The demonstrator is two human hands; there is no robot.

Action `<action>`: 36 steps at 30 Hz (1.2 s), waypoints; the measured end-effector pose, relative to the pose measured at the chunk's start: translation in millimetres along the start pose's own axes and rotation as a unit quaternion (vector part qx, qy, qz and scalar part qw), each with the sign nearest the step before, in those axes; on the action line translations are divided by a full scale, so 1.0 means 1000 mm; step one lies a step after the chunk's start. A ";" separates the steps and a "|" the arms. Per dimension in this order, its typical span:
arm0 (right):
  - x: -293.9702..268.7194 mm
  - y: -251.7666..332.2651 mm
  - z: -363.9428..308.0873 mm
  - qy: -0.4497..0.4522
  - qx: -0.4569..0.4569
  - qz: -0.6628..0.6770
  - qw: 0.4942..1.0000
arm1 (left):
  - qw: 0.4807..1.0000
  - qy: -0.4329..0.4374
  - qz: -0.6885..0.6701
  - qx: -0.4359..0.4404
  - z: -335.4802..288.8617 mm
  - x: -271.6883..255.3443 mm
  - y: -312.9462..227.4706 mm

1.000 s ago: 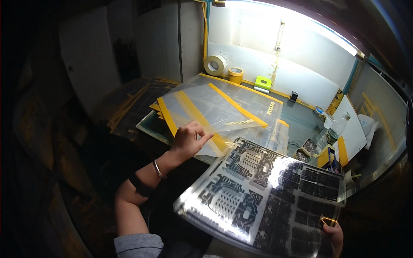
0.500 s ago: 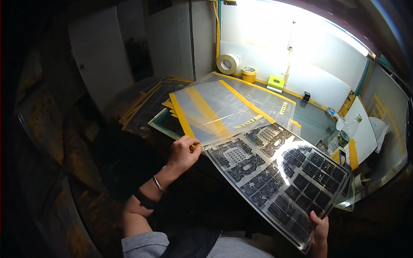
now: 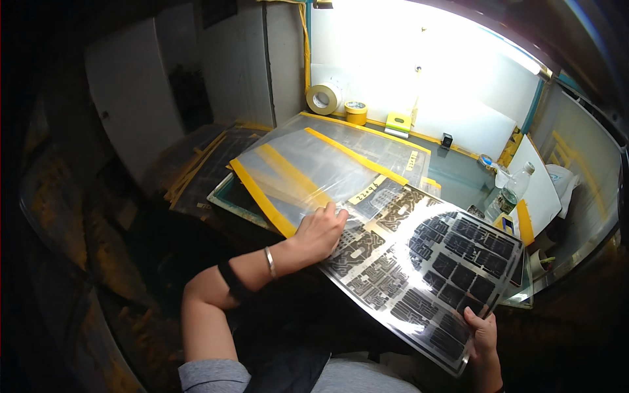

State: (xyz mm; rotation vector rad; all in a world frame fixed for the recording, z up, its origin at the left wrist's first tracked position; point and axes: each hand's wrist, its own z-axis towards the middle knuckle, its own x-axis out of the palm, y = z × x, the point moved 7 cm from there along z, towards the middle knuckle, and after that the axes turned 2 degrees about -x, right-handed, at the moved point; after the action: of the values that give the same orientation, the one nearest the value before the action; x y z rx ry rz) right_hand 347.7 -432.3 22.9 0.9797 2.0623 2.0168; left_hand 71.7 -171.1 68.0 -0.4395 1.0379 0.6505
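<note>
A patterned film sheet (image 3: 386, 275), clear with dark circuit-like tracks, slants across the middle, shining under the lamp. My right hand (image 3: 483, 333) grips its near right corner, thumb on top. The sheet's far left part overlaps a clear plastic sleeve (image 3: 295, 167) edged with yellow tape and bearing a yellow label (image 3: 368, 189). At that overlap my left hand (image 3: 321, 230) is closed in a pinch, seemingly on the sleeve's near edge; its fingertips are partly hidden. Under the sleeve lies a green-edged board (image 3: 219, 194).
More taped sheets (image 3: 393, 147) lie beneath and behind. Along the back stand tape rolls (image 3: 324, 99), a yellow-green hole punch (image 3: 398, 123) and a small black block (image 3: 447, 140). A plastic bottle (image 3: 517, 183) stands at the right. Dark stacked sheets (image 3: 209, 157) lie at the left.
My left hand has moved rightward along the sleeve's near edge, away from its taped corner. The film overlaps the sleeve near the label more. My right hand keeps its corner; the view has shifted.
</note>
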 end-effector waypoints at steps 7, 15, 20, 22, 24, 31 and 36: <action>0.118 -0.032 0.073 0.110 0.043 0.085 0.989 | 0.981 -0.011 -0.007 0.194 0.038 -0.022 -0.048; 0.223 -0.096 0.101 0.310 0.280 0.040 0.908 | 0.979 0.019 -0.149 0.140 0.001 -0.059 -0.029; 0.169 -0.066 0.074 0.410 0.207 -0.211 0.863 | 0.897 0.171 -0.404 0.050 -0.077 -0.035 -0.036; 0.170 -0.057 0.075 0.393 0.187 -0.187 0.881 | 0.657 0.477 -0.569 -0.129 -0.126 0.033 -0.063; 0.171 -0.049 0.077 0.374 0.146 -0.150 0.904 | 0.489 0.486 -0.674 -0.264 -0.148 0.090 -0.072; 0.144 -0.034 0.081 0.307 0.073 -0.174 0.933 | 0.436 0.195 -0.812 -0.337 -0.116 0.099 -0.025; 0.120 -0.019 0.097 0.191 -0.017 -0.200 0.961 | 0.571 -0.098 -0.721 -0.380 -0.137 0.030 0.090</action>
State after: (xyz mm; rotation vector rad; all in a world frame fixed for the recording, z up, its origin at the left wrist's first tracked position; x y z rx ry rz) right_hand 293.8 -287.1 36.9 0.1395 2.1635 2.1219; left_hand -67.8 -181.1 -23.7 -1.6818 -0.1477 -0.4481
